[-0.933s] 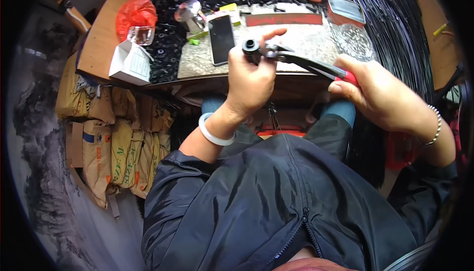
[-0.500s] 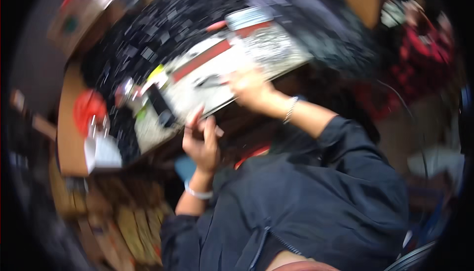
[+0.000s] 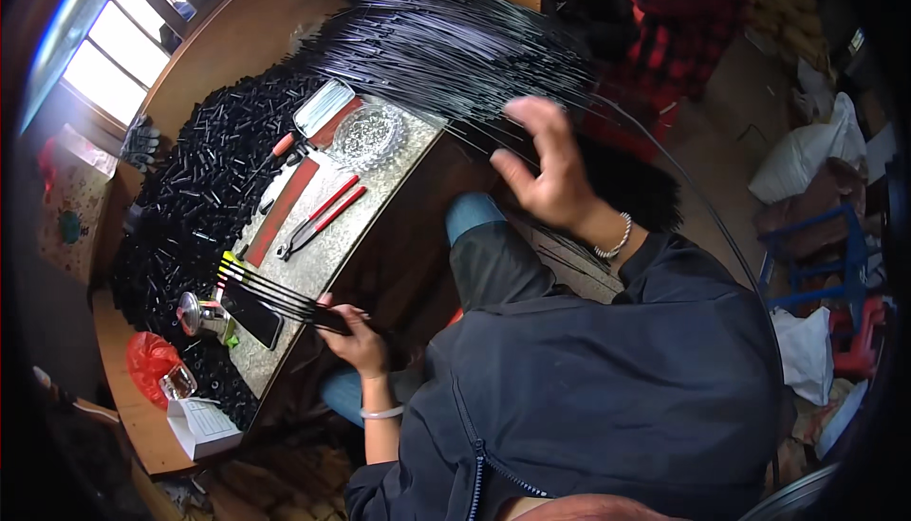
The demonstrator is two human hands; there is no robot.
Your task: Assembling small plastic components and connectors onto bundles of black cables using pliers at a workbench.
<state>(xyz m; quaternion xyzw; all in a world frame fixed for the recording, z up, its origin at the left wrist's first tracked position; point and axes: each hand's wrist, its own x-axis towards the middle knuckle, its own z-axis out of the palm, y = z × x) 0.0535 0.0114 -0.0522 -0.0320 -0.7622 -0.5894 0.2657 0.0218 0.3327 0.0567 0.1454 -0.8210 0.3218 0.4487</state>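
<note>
My left hand [image 3: 356, 339] is closed around the near ends of several thin black cables [image 3: 270, 293]. Their far ends reach left over a dark phone [image 3: 251, 320] on the pale work board [image 3: 337, 260]. Raised past the board's right edge, my right hand [image 3: 558, 175] has its thumb and fingers apart and nothing in it. Just beyond it spreads a large heap of long black cables [image 3: 446, 37]. Red-handled pliers [image 3: 327, 220] rest on the board between my hands, touched by neither, beside a flat reddish strip [image 3: 285, 213].
Short black tubes [image 3: 209, 151] lie heaped left of the board. A clear dish [image 3: 365, 137] of small shiny parts stands at its far end, near a screwdriver [image 3: 283, 145]. A red bag [image 3: 152, 364] and white box [image 3: 201, 426] sit front left. Someone in red plaid [image 3: 683, 18] is at far right.
My right hand has left the pliers on the board and moved right toward the cable heap, fingers spread. Cables now show clearly in my left hand; the earlier frame is blurred. The view has turned.
</note>
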